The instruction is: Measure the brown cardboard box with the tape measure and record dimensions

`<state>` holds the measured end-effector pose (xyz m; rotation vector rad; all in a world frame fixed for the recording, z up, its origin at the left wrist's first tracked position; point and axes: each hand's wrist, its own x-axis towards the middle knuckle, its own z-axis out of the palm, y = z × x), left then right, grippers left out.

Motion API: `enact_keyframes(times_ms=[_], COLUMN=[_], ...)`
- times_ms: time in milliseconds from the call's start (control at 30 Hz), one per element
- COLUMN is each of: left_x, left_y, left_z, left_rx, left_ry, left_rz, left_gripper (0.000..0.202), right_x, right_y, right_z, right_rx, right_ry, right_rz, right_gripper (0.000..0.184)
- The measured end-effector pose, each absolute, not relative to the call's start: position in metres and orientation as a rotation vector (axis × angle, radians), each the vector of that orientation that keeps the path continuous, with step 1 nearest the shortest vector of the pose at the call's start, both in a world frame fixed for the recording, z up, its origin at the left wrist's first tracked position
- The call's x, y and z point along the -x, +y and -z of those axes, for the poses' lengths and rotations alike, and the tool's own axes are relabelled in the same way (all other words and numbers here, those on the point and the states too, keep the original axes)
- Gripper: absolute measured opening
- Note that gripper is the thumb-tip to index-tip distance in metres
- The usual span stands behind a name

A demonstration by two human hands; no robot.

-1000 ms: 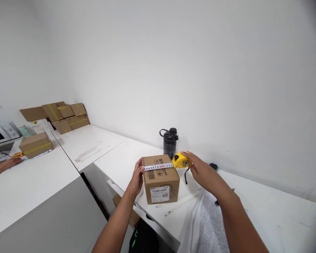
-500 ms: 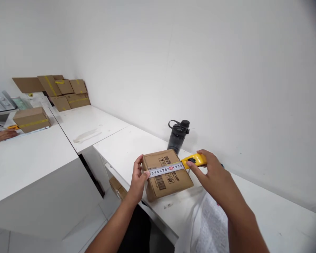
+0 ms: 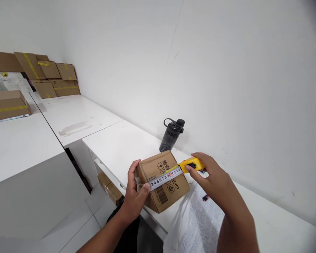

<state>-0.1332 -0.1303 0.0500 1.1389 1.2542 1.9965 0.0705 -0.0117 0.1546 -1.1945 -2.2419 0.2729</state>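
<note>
A small cardboard box (image 3: 155,165) with black print and a barcode is tilted at the desk's front edge. My left hand (image 3: 137,189) grips its left side, the thumb pressing the tape's white blade onto the top face. In my right hand (image 3: 208,172) is a yellow tape measure (image 3: 193,164), held at the box's right edge with the thumb near its black button. The blade (image 3: 165,179) stretches across the box between both hands, its numbers facing up. The blade's tip is hidden by my left thumb and fingers.
A dark water bottle (image 3: 171,134) stands behind the box by the wall. White fabric (image 3: 192,218) lies against the desk's front. Several taped cardboard boxes (image 3: 64,88) are stacked far left, with another box (image 3: 9,103) nearer. A carton (image 3: 109,188) sits below the desk.
The view has swung right, so the person's hand at far left is out of sight. The box is tilted more, and my left hand has shifted lower with its thumb on the blade.
</note>
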Motion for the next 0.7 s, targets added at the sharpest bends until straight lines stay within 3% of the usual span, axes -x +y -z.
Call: enact_keyframes(times_ms=[700], left_x=[0.1297], left_y=[-0.1349], left_z=[-0.0514], left_rx=[-1.381], left_ry=[1.424], left_rz=[-1.958], left_gripper=[0.063], right_x=[-0.0752], right_y=[-0.0178], right_z=[-0.158], right_rx=[1.243], right_ry=[-2.17], right_rz=[-0.345], right_gripper=[0.038])
